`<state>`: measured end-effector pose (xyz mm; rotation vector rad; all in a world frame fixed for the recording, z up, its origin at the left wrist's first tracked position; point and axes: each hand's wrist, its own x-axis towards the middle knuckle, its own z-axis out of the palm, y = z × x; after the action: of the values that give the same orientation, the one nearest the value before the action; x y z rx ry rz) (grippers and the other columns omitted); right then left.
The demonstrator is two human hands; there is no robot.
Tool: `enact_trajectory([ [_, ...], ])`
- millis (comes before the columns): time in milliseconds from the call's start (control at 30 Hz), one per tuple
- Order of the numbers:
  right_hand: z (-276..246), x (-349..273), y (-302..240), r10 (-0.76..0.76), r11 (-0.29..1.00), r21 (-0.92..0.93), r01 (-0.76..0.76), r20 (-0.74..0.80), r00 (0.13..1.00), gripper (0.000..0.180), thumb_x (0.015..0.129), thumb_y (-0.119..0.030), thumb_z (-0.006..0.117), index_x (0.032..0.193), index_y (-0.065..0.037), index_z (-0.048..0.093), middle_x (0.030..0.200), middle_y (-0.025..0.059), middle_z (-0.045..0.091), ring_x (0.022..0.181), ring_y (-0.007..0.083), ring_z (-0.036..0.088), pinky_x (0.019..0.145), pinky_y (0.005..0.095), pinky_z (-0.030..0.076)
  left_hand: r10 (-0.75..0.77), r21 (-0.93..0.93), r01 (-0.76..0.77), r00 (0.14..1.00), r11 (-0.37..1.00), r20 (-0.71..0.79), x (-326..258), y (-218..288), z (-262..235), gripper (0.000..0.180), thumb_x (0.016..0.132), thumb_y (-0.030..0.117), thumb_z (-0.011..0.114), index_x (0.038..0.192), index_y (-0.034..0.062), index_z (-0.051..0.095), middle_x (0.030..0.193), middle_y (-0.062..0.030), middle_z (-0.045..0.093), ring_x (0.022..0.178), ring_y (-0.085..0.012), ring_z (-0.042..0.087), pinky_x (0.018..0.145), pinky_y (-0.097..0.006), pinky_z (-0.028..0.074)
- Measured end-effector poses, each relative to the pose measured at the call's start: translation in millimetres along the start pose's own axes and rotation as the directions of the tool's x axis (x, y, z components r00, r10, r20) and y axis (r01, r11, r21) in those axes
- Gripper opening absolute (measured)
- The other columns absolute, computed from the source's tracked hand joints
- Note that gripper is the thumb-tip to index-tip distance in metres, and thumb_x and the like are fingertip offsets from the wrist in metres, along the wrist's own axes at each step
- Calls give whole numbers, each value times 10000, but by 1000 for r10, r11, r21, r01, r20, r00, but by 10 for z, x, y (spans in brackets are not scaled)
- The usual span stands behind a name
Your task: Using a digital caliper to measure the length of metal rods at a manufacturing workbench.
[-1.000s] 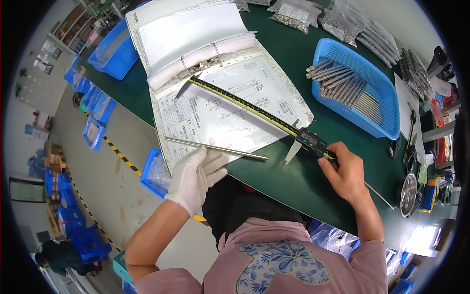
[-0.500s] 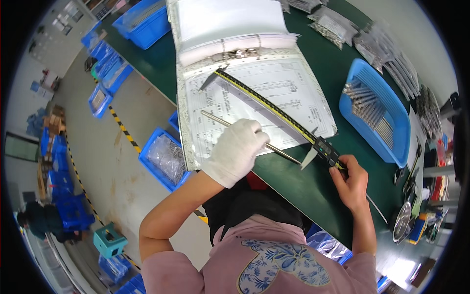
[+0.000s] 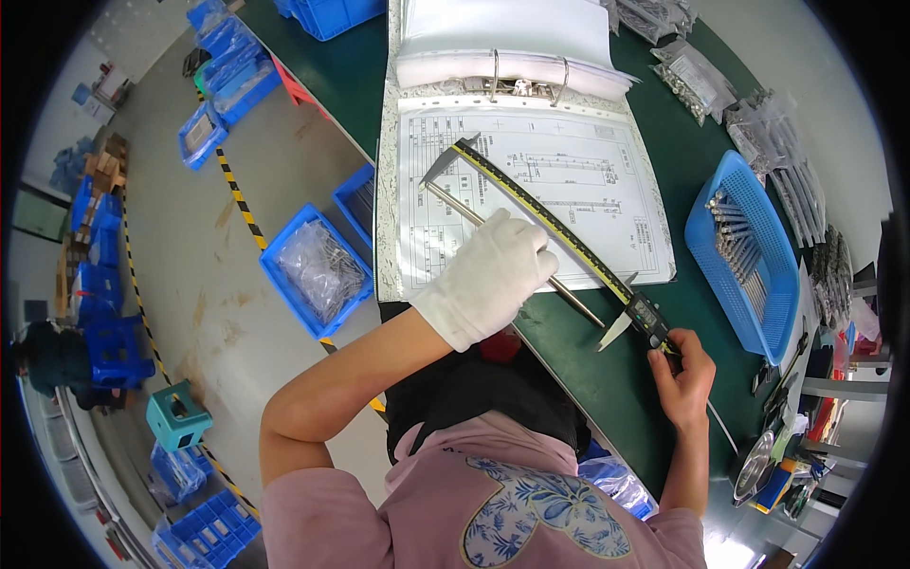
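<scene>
My left hand (image 3: 495, 270), in a white glove, is closed around a thin metal rod (image 3: 453, 202). Bare, my right hand (image 3: 682, 373) grips the display end of a long digital caliper (image 3: 555, 228). The caliper slants across an open ring binder (image 3: 387, 218) with a printed drawing sheet (image 3: 607, 237). Its jaws span the rod lengthwise: the rod's upper-left end lies at the fixed jaw (image 3: 441, 165), and its lower-right end is close to the sliding jaw (image 3: 614, 334). Whether both ends touch the jaws I cannot tell.
A blue basket (image 3: 697, 232) holding several metal rods stands right on the green table (image 3: 559, 346). Bagged metal parts (image 3: 692, 81) line the far right side. A blue bin (image 3: 275, 261) with plastic-wrapped parts sits left of the table, and a teal stool (image 3: 178, 417) stands on the floor.
The rod's upper-left end has come up to the caliper's fixed jaw, where a gap showed before. The whole view has shifted, with the binder and basket now farther right.
</scene>
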<state>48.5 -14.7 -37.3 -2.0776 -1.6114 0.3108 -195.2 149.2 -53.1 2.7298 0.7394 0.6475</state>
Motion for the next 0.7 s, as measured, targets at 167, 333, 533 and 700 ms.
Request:
enact_trajectory([
  [167,2,-9,54,-17,1000,15,16,6,1000,224,709,-140,693,851,-32,557,555,60,472,454,163,437,456,293,362,42,107,-45,999,993,31,38,28,-9,36,688,60,548,722,69,557,759,-70,518,750,-246,521,684,-334,451],
  [333,-28,11,44,-38,999,26,36,73,997,225,712,-129,681,869,-35,550,560,64,475,457,173,447,457,295,364,84,207,-83,996,975,4,47,35,36,27,706,87,517,681,80,524,727,-64,500,704,-224,524,671,-325,432],
  [533,-12,28,79,-89,995,42,86,69,994,199,753,-76,628,908,-11,521,603,13,444,518,77,380,483,229,327,121,183,-121,993,976,14,68,1,23,22,697,82,522,676,79,521,716,-66,488,707,-220,521,683,-330,423],
  [700,-6,46,85,-63,997,42,60,80,995,197,758,-76,628,913,-12,524,621,20,460,523,80,394,492,233,345,136,155,-139,990,978,32,73,-24,19,21,690,80,527,672,72,519,714,-71,485,716,-218,520,697,-332,421],
])
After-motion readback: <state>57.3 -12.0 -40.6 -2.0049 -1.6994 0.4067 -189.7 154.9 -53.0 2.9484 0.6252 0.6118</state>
